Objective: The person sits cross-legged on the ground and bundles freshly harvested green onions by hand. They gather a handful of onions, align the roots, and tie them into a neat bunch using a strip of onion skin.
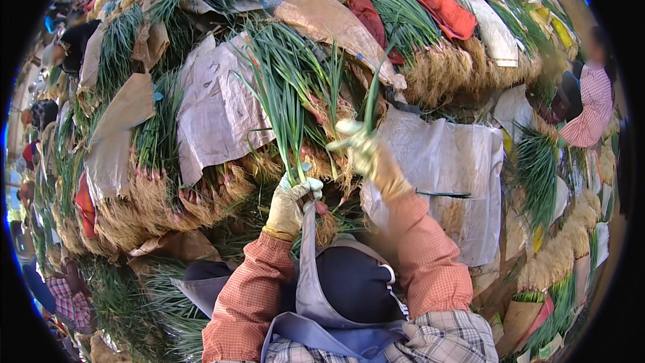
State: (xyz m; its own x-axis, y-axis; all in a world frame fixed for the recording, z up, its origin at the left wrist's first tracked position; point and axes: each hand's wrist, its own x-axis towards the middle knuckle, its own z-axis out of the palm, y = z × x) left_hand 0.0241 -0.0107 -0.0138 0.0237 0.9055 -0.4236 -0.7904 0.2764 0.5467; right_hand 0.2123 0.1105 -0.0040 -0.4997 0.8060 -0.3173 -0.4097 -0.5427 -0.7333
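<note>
My left hand (289, 204), in a pale rubber glove, grips several green onions (287, 111) near their base. Their long leaves point away from me, and a reddish bulb with stringy roots (326, 219) hangs below the fist. My right hand (365, 154), gloved too and blurred, is up to the right of that bunch. A blurred green leaf (373, 96) rises from its grip, while the thumb and a finger stretch leftward. Just beyond both hands lie more rooted onions (345, 111).
A whitish woven sack (443, 176) lies to the right, and another pale sheet (221, 106) covers onions at the left. Root-on onion bundles (438, 70) stand in rows beyond. A person in a checked top (589, 106) is at far right, another person (70, 302) at lower left.
</note>
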